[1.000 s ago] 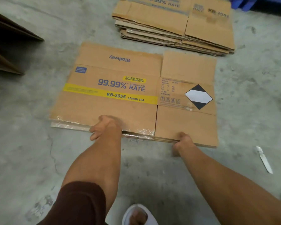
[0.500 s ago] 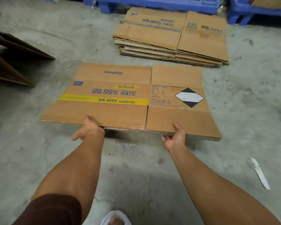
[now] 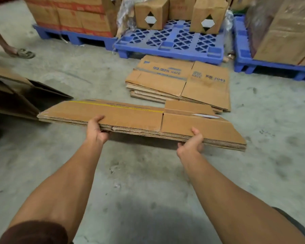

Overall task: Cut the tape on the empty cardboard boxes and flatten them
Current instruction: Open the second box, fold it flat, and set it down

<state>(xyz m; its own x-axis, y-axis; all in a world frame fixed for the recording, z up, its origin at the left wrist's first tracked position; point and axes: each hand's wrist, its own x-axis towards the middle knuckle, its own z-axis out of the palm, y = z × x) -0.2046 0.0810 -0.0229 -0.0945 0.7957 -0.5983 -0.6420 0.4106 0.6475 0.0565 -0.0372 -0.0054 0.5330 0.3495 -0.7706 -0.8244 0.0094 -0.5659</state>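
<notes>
A stack of flattened cardboard boxes (image 3: 130, 117) with a yellow stripe hangs level above the concrete floor, its near edge towards me. My left hand (image 3: 95, 131) grips that edge left of the middle, thumb on top and fingers under. My right hand (image 3: 191, 144) grips it further right in the same way. Beyond it a second pile of flattened boxes (image 3: 180, 83) printed "99.99% RATE" lies on the floor.
Blue plastic pallets (image 3: 167, 43) with upright cardboard boxes (image 3: 151, 13) line the back. Opened dark cardboard (image 3: 12, 95) lies at the left. Another person's sandalled foot (image 3: 23, 53) stands far left. Bare concrete floor (image 3: 139, 187) stretches in front of me.
Both hands have lifted the flattened stack off the floor and carried it forward. My view has risen, bringing the pallets in; the knife on the floor at right has left the view.
</notes>
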